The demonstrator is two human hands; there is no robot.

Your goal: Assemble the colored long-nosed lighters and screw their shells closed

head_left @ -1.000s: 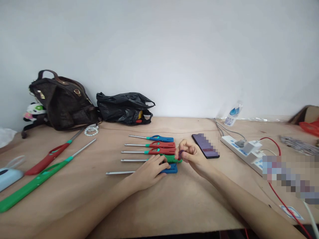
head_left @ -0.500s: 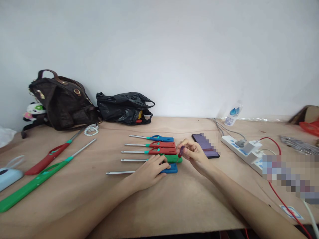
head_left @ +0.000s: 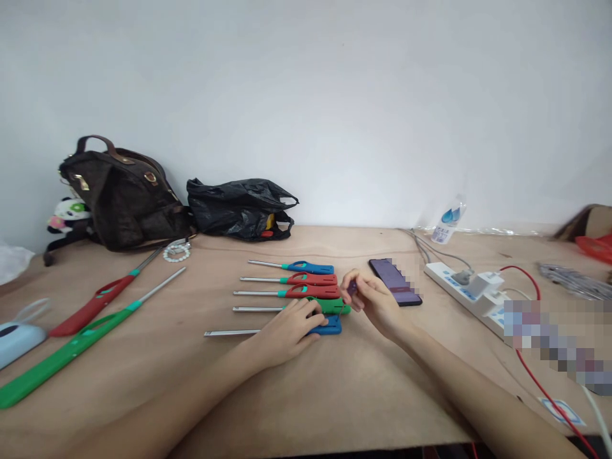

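Observation:
Several long-necked gas lighters lie in a row on the table, their metal tubes pointing left. My left hand [head_left: 292, 328] presses down on the nearest one, a blue gas lighter [head_left: 331, 326], with its fingers curled over the handle. Just beyond that hand lies a green lighter [head_left: 340, 305], followed by two red lighters [head_left: 318, 291] and another blue lighter [head_left: 315, 268] at the back. My right hand [head_left: 375, 299] pinches a small screwdriver [head_left: 352, 285] by its purple handle. Its thin shaft slants down toward the near blue lighter's handle; whether the tip touches is hard to see.
A phone [head_left: 396, 284] lies behind my right hand. To the right is a white power strip [head_left: 454, 280] with chargers and cables. At left are a larger red lighter [head_left: 90, 306] and green lighter [head_left: 62, 350]. A black plastic bag [head_left: 234, 207] and a brown backpack [head_left: 119, 197] stand against the wall.
The fingers of my right hand have shifted around the screwdriver handle, covering more of it. My left hand stays on the blue gas lighter. The whole view has moved very slightly.

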